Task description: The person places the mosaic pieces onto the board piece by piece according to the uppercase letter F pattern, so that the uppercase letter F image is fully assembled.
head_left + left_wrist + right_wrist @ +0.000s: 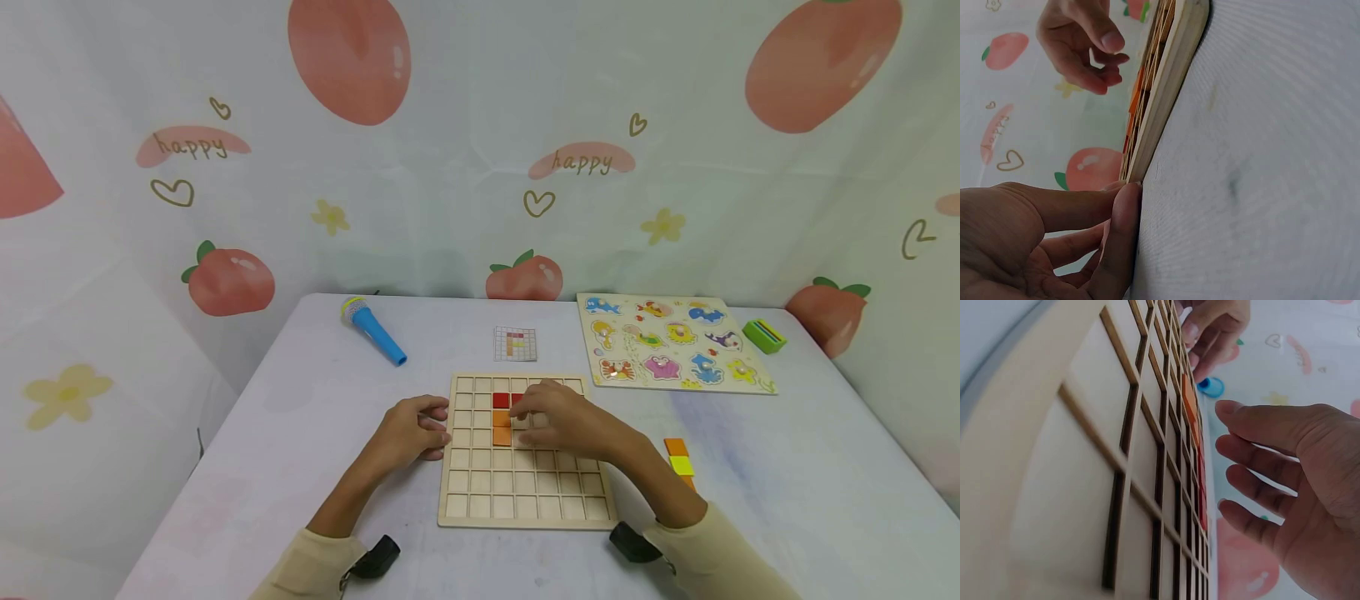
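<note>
A wooden grid board (480, 508) lies flat on the table, divided into small square cells. Red tiles (501, 401) sit in an upper row, with two orange tiles (502, 436) in the column below. At the board's left edge is my left hand (408, 431); the left wrist view shows its thumb and index finger (1124, 215) pinching the edge. My right hand (566, 421) hovers over the board beside the tiles, partly covering the upper right cells. In the right wrist view its fingers (1260, 481) are spread loosely and hold nothing.
Loose orange and yellow tiles (682, 466) lie right of the board, partly behind the right forearm. A small pattern card (515, 343) lies beyond the board. A blue toy microphone (378, 335) is back left; an animal peg puzzle (652, 340) and a green block (764, 336) are back right.
</note>
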`<state>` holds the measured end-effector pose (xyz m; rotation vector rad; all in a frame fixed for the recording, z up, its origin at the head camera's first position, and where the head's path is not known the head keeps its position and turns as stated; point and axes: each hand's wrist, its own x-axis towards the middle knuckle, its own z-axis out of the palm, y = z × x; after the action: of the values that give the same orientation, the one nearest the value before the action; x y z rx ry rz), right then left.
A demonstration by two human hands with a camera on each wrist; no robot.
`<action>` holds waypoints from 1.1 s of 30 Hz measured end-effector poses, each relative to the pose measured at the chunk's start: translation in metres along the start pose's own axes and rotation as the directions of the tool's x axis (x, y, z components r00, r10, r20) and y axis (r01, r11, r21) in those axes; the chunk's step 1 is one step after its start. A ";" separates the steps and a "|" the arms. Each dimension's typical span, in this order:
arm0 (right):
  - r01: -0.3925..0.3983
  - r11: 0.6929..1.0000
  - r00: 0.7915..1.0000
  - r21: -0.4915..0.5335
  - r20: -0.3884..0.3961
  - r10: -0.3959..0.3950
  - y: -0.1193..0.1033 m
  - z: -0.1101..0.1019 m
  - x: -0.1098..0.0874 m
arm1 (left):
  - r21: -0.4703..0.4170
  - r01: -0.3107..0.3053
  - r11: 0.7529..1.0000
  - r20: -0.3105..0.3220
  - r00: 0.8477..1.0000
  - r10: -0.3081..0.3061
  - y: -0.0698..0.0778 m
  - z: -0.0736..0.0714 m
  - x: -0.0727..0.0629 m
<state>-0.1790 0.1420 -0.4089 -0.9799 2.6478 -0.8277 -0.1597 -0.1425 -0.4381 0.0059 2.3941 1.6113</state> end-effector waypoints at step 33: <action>-0.182 0.982 0.971 -0.041 -0.167 0.173 0.049 -0.038 -0.104 | 0.000 0.010 1.000 0.005 1.000 -0.010 0.001 -0.001 0.000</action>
<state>-0.1400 0.2564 -0.4063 -0.6996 2.8596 -0.8290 -0.1599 -0.1428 -0.4372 -0.0022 2.3860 1.6052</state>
